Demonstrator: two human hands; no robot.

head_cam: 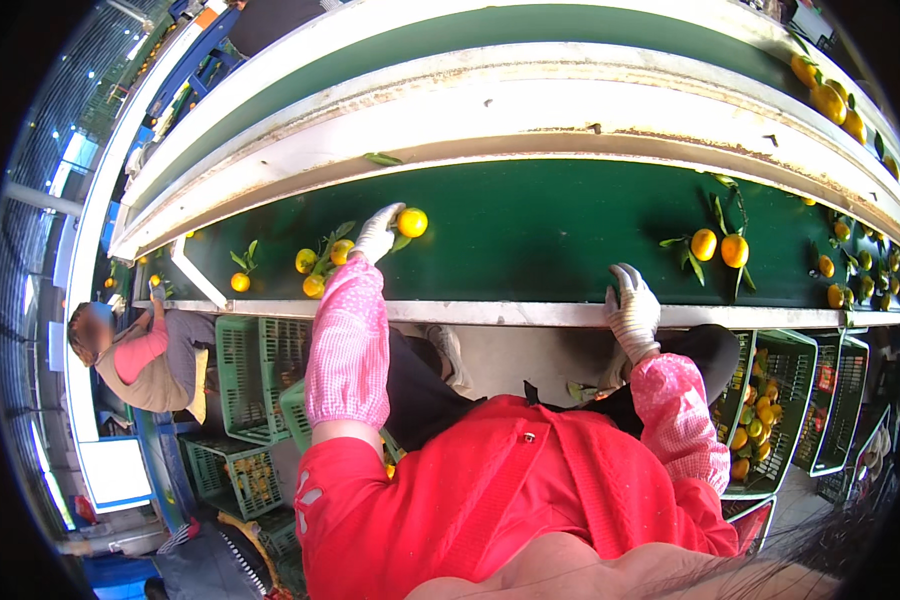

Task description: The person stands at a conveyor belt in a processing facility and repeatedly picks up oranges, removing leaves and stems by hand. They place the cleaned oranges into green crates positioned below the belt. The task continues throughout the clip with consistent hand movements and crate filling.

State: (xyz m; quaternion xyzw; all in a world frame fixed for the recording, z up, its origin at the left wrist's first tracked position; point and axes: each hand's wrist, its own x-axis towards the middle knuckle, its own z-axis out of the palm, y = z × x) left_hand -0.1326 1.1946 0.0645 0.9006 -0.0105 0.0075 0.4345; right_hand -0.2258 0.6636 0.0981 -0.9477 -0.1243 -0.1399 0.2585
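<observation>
On the green conveyor belt (525,225) before me, my left hand (377,234), in a striped white glove, has its fingers at the left side of a yellow-orange citrus fruit (412,223) and appears to grip it. A green leaf shows under that fruit. Close to my left wrist lies a cluster of citrus fruits with leaves (315,262). My right hand (634,309), gloved alike, hovers at the belt's near metal rail (495,313) with its fingers apart and nothing in them. To its right, two citrus fruits on a leafy stem (718,247) rest on the belt.
More leafy citrus fruits (862,274) crowd the belt's right end. Beyond a white metal divider (487,105) runs a second green belt (435,37). Green plastic crates (784,405), some holding fruit, stand below the rail on both sides. A co-worker (146,356) sits at the left.
</observation>
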